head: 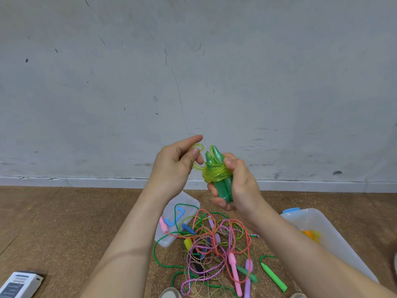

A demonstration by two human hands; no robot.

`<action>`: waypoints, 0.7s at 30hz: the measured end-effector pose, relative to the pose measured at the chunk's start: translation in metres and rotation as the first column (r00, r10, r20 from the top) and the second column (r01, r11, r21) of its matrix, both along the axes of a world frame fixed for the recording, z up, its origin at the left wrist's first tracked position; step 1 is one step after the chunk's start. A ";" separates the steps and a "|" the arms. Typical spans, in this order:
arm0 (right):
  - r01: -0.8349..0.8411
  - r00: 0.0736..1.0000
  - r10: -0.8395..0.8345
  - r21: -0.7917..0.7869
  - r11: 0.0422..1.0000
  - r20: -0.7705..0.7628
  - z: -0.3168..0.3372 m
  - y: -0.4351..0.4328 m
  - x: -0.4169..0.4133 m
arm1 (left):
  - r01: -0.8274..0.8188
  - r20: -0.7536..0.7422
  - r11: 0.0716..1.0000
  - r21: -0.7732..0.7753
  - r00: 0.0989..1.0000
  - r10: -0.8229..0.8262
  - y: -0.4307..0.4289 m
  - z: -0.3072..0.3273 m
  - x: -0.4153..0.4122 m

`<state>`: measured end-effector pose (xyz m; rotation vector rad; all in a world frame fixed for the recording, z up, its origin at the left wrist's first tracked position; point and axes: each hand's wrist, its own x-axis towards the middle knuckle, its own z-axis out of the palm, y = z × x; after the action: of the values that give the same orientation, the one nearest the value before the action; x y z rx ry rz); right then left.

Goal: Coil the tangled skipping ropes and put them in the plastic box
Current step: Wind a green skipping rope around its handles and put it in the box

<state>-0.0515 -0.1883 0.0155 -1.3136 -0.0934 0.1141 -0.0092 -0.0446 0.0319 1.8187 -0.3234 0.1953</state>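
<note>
skipping rope of translucent yellow-green plastic [217, 174] is being held up in the air, above and to the left of the clear plastic box [305, 220], its cord lying wound in tight turns around its two glossy green handles [222, 189], which are standing side by side with their tapered ends pointing up. the right hand [240, 186] is gripping the lower part of both handles, fingers curling round them and the thumb pressing just above the wound cord. the left hand [175, 166], further left of the box, is pinching a free loop [198, 147] of the same cord under its thumb, while the forefinger is sticking out straight above it. a tangled heap of other ropes [214, 244], green, orange, gold-flecked and pink-and-purple braid, with pink, lilac, blue, yellow and green handles, is lying on the brown cork-like floor [64, 222] just left of the box. a clear plastic lid with a blue clip [171, 220] is lying left of the box at the heap's far side, partly under the cords. one loose bright green handle [274, 277] is lying beside the box's near left wall. inside the box an orange and yellow rope [311, 235] is showing, too blurred to tell more. a blue latch [291, 210] is sitting on the box's far end. a white boxed device [19, 284] is lying far to the left of the box, and a scuffed grey wall [193, 61] is rising behind it.
</note>
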 end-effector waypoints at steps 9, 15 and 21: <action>-0.157 0.972 0.191 0.230 0.961 -0.137 0.008 -0.013 0.006 | 0.067 0.032 0.969 -0.238 0.998 -0.061 -0.020 0.008 -0.017; -0.237 0.933 0.304 0.310 0.921 -0.191 0.009 -0.018 0.007 | 0.004 0.060 0.936 -0.352 0.998 0.019 -0.027 0.010 -0.019; -0.228 0.940 0.285 0.279 0.933 -0.186 0.008 -0.018 0.006 | 0.000 0.088 0.949 -0.315 0.996 0.029 -0.032 0.012 -0.022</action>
<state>-0.0455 -0.2064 0.0236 -1.0195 -0.0849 0.4607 -0.0308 -0.0766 0.0436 1.4990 -0.3240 0.3231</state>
